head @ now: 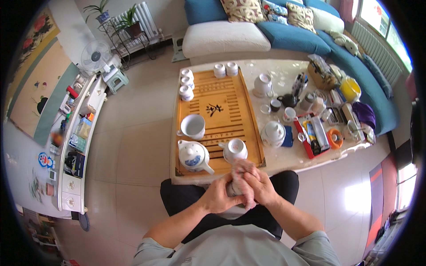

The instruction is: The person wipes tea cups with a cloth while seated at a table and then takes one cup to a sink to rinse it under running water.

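My left hand [216, 196] grips a white porcelain cup [232, 190] over my lap; the fingers and a cloth cover much of it. With my right hand [262, 187] I press a pinkish cloth [245, 188] against that cup. Just beyond my hands, an upside-down white mug [235, 150] rests on the wooden tea tray [229, 99]. A white teapot with a blue pattern [193, 156] stands to its left, spout towards me. Behind the teapot is an upright white mug [193, 126]. Several small white teacups [186, 93] line the tray's far left corner and far edge.
Right of the tray stand a lidded white porcelain jar [273, 133], an upturned white mug [263, 85], a dark teapot [289, 99] and a red box [311, 136] on the coffee table [283, 159]. A sofa [226, 38] lies beyond; a low cabinet [71, 186] stands left.
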`<action>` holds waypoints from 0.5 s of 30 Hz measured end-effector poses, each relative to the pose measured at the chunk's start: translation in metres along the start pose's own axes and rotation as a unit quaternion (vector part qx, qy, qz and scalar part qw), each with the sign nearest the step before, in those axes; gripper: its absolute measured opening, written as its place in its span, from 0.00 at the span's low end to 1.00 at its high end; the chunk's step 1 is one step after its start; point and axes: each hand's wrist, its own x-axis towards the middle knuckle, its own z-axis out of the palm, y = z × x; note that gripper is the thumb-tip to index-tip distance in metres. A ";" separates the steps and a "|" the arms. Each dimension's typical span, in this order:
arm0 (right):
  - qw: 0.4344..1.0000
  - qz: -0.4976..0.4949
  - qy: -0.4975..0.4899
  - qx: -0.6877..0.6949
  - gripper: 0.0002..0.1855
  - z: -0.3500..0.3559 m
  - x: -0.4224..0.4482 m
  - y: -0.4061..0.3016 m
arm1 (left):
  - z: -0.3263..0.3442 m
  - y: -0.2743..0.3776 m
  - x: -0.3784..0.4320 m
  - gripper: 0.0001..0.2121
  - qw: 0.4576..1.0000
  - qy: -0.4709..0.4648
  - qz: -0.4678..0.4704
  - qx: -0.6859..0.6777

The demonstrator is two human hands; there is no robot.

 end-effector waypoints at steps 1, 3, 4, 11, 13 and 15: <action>0.998 -0.010 0.008 0.065 0.17 -0.012 0.000 0.021 | 0.000 0.007 0.001 0.26 0.997 -0.020 -0.026 -0.068; 0.984 -0.122 -0.029 0.128 0.25 0.002 -0.003 0.017 | 0.012 -0.007 0.001 0.31 0.966 -0.004 -0.020 -0.256; 0.988 -0.147 -0.013 0.041 0.26 0.002 -0.005 0.018 | 0.017 -0.010 0.002 0.34 0.941 0.031 -0.029 -0.336; 0.979 -0.119 -0.061 -0.155 0.17 -0.003 -0.003 0.001 | -0.002 -0.021 -0.004 0.32 0.892 -0.133 -0.153 -0.403; 0.997 -0.026 -0.041 -0.063 0.18 -0.002 0.000 -0.005 | 0.005 -0.016 -0.006 0.30 0.881 -0.128 -0.158 -0.427; 0.997 0.001 -0.059 -0.048 0.20 -0.015 0.012 0.022 | 0.004 -0.021 -0.004 0.30 0.824 -0.194 -0.175 -0.503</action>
